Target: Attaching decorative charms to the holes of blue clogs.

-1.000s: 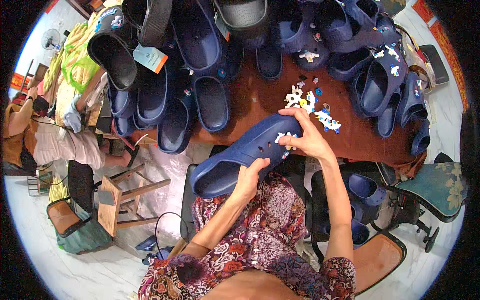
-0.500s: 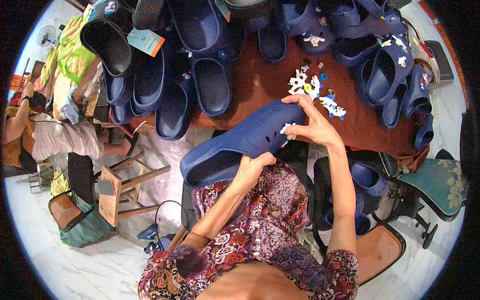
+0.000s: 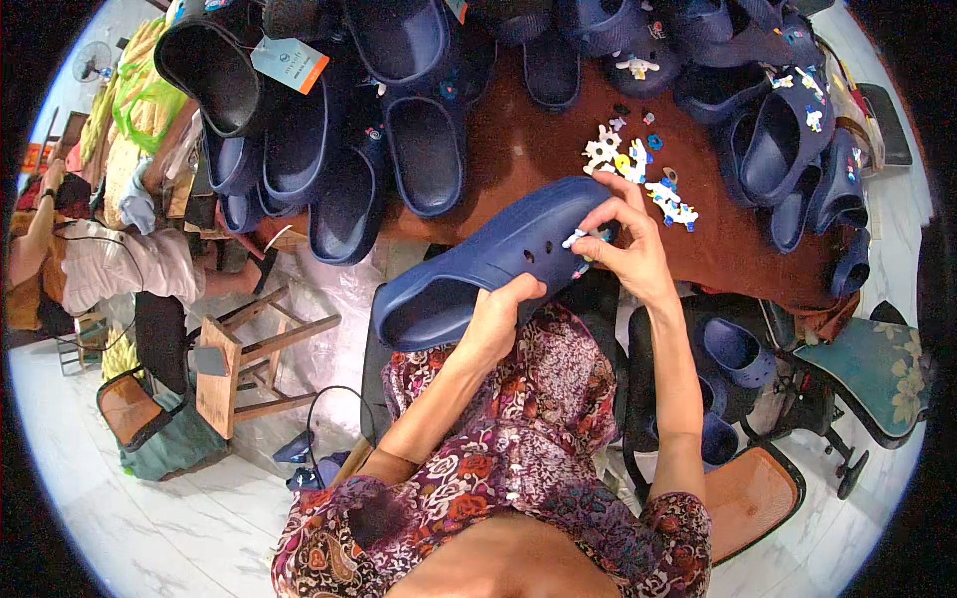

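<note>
A navy blue clog [image 3: 488, 244] is held above my lap, its toe pointing to the upper right and its foot opening to the lower left. My left hand [image 3: 501, 321] is closed on the rim of that opening, with the thumb on the outside. Over the toe, my right hand [image 3: 630, 239] pinches a small white shoe charm [image 3: 572, 238] against the upper, beside the vent holes. A bit of blue shows just under the charm. My right fingers partly cover the toe.
Loose white and coloured charms [image 3: 638, 164] lie on the brown-covered table [image 3: 508, 164]. Several navy clogs [image 3: 424, 154] line its left and right sides, one black clog [image 3: 209, 80] bearing a tag. A wooden stool [image 3: 234, 374] stands left, chairs [image 3: 862, 364] right. Another person [image 3: 125, 261] works far left.
The clog has turned slightly, showing more of its vent holes. My right fingers have curled in from the toe's edge around the charm. My left hand keeps its grip on the rim.
</note>
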Motion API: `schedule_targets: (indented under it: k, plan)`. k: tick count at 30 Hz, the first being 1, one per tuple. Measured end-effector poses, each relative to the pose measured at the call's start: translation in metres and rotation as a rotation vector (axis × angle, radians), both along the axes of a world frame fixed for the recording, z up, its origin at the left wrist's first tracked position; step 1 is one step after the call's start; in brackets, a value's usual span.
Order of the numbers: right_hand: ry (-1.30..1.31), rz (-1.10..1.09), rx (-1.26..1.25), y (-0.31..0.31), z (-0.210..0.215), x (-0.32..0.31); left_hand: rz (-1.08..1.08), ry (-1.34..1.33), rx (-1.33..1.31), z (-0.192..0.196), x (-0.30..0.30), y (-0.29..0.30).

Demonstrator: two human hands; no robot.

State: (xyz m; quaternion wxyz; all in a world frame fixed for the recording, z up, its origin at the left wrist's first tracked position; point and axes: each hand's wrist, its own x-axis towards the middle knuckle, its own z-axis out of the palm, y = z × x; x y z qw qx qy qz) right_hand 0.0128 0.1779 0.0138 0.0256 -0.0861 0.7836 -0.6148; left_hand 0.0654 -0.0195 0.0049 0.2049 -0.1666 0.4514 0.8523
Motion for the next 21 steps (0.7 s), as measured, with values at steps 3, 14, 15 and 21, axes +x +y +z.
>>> schedule_targets:
  k: [3, 14, 15, 21]
  plan:
    - [-0.002, 0.015, -0.008, 0.003, 0.003, 0.005, 0.033, -0.014, 0.006, 0.010, 0.003, 0.004]
    - [0.144, 0.013, 0.196, -0.006, 0.003, 0.015, -0.057, 0.332, -0.425, 0.000, 0.024, 0.008]
    - [0.146, 0.000, 0.179, -0.006, 0.004, 0.015, -0.092, 0.361, -0.437, 0.002, 0.023, 0.008]
    - [0.141, -0.031, 0.158, -0.010, 0.002, 0.019, -0.262, 0.129, -0.447, 0.010, 0.025, 0.004]
